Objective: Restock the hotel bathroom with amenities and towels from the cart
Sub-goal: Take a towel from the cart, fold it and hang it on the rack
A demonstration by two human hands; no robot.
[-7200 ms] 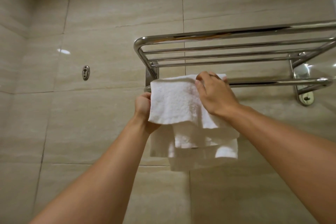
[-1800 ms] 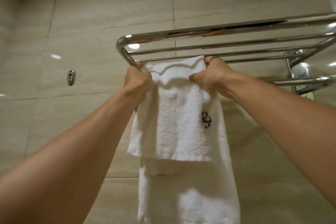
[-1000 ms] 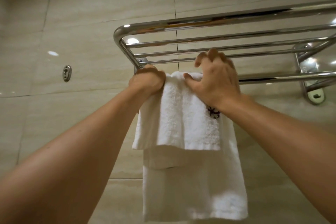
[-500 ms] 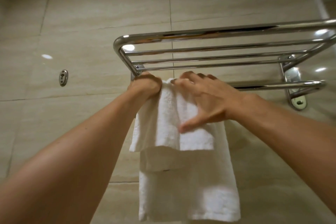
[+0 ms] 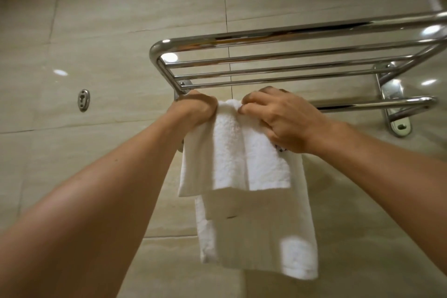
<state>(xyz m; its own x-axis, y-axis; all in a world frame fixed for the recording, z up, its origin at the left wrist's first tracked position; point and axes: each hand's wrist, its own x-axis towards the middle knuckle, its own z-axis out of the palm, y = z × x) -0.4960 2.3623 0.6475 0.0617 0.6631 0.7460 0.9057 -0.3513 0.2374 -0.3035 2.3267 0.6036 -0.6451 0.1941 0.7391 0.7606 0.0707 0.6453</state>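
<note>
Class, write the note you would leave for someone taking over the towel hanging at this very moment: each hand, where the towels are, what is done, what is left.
Left hand: gripping the top left edge of the small white towel at the lower rail.
Right hand: fingers curled on the towel's top right, partly covering its embroidered mark.
Towels: the small one is draped over the rail, in front of a longer white towel on the same rail.
Done: both towels hung at the rail's left end.
Left: square the small towel, let go. The upper shelf holds nothing; the cart is out of view.
</note>
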